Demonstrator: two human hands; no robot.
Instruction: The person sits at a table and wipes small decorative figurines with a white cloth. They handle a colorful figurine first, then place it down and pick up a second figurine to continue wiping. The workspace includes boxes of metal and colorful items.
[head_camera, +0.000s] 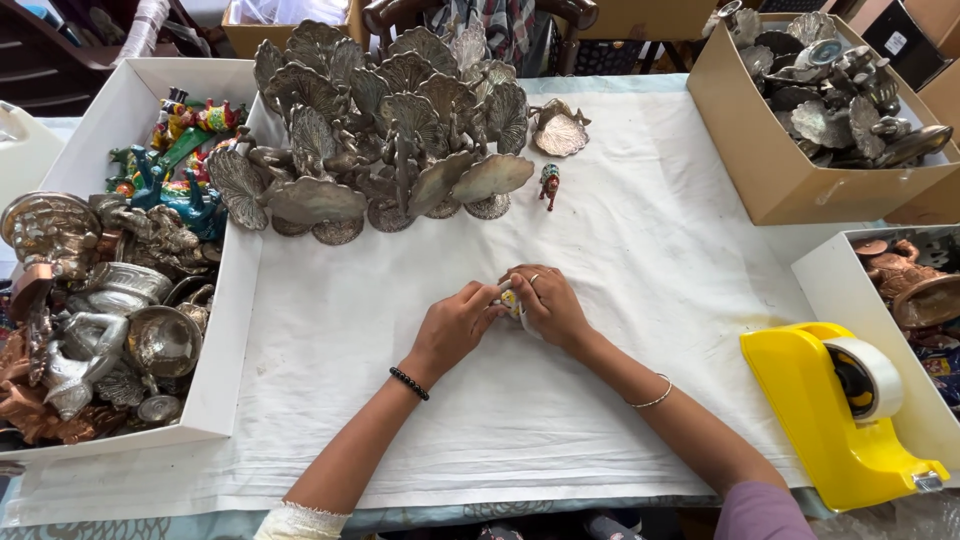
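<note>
Small painted figurine, yellow and white showing, sits mid-tabletop on the white cloth, mostly hidden between both hands. Left hand pinches its near side, fingers closed on it; right hand is cupped over the top, grip clamped on the same piece. It looks light, rigid and probably chip-prone where painted, so best held by the body, not by thin protruding bits; exact shape can't be read. A second small red-green painted figurine stands apart toward the far edge, just beside the cluster of silver-grey metal peacock fan pieces. White tray of metal and painted statuettes at the left edge, yellow tape dispenser near the right corner, cardboard box of metal pieces at the far right.
</note>
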